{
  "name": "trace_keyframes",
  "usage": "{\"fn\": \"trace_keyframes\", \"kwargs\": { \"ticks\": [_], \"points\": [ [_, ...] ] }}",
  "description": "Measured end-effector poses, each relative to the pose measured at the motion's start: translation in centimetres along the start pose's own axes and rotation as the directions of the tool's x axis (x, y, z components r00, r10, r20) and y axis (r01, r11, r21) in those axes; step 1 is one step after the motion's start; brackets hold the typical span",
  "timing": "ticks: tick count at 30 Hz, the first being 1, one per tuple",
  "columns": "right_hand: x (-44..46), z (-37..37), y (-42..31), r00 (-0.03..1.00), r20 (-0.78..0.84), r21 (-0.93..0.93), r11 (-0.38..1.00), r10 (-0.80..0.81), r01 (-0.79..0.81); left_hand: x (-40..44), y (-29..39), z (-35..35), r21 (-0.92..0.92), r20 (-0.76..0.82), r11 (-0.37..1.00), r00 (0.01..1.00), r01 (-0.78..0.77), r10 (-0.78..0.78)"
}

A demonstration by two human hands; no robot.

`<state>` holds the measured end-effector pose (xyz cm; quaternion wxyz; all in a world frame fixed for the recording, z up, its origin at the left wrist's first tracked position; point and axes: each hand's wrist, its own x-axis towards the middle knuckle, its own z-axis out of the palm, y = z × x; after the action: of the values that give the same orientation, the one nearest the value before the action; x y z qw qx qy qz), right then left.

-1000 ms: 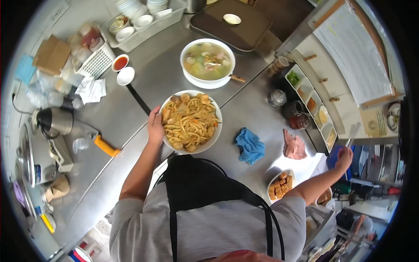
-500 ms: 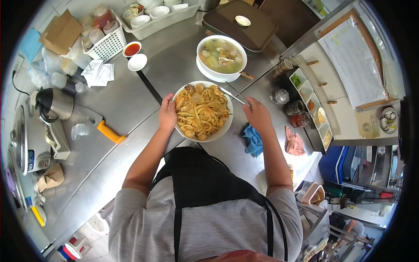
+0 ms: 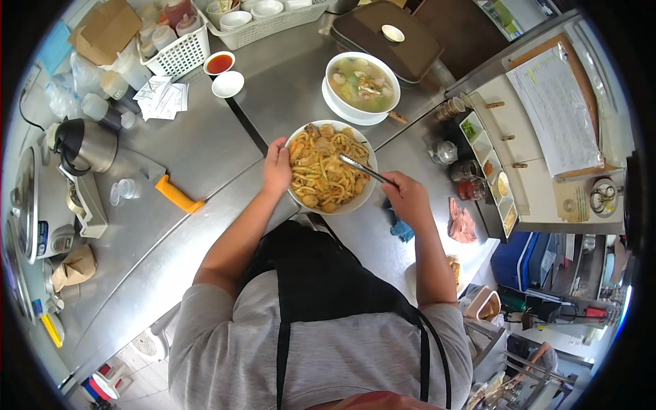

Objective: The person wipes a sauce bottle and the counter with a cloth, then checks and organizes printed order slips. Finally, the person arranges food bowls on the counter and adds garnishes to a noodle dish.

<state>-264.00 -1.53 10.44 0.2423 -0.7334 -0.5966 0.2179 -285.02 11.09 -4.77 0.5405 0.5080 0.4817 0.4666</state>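
Note:
A white bowl (image 3: 367, 199) full of noodles (image 3: 321, 167) stands on the steel counter in front of my body. My left hand (image 3: 277, 166) grips its left rim. In my right hand (image 3: 408, 198) is a pair of metal tongs (image 3: 365, 169), whose tips reach over the noodles from the right and look close together. Behind the noodle bowl, a bowl of soup (image 3: 363, 82) rests on a white plate (image 3: 335, 102). Partly behind my right hand lies a blue cloth (image 3: 402, 231).
A yellow-handled knife (image 3: 179, 196) and a steel jug (image 3: 85, 145) are at the left. Two small dishes, one with red sauce (image 3: 219, 63), sit at the back left. Rightward are a pink cloth (image 3: 462, 222), jars (image 3: 470, 188) and a topping tray (image 3: 502, 183). A brown tray (image 3: 386, 34) lies at the back.
My right hand has swung in from the far right with the tongs, which now reach further over the noodles. The camera view has shifted, while my left hand has stayed on the bowl rim.

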Motion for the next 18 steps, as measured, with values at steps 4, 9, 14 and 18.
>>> {"fn": "trace_keyframes", "kwargs": {
  "ticks": [4,9,14,18],
  "points": [
    [-0.1,0.8,0.8,0.998,0.020,-0.033,0.998,0.062,-0.061,0.0,-0.3,0.0,-0.014,0.016,1.000,1.000,-0.004,0.004],
    [2.8,1.0,-0.1,0.999,0.029,-0.125,0.991,-0.036,0.039,-0.1,0.3,0.1,0.009,-0.012,0.999,0.999,-0.031,0.031],
    [7.5,4.9,-2.8,0.996,0.073,-0.444,0.896,0.042,-0.005,0.2,-0.4,0.1,-0.013,-0.023,1.000,0.999,-0.025,0.025],
    [8.3,5.5,-2.4,0.997,0.069,-0.506,0.863,0.028,0.011,0.0,0.1,0.0,0.022,-0.030,1.000,0.999,-0.018,0.018]
  ]
}}
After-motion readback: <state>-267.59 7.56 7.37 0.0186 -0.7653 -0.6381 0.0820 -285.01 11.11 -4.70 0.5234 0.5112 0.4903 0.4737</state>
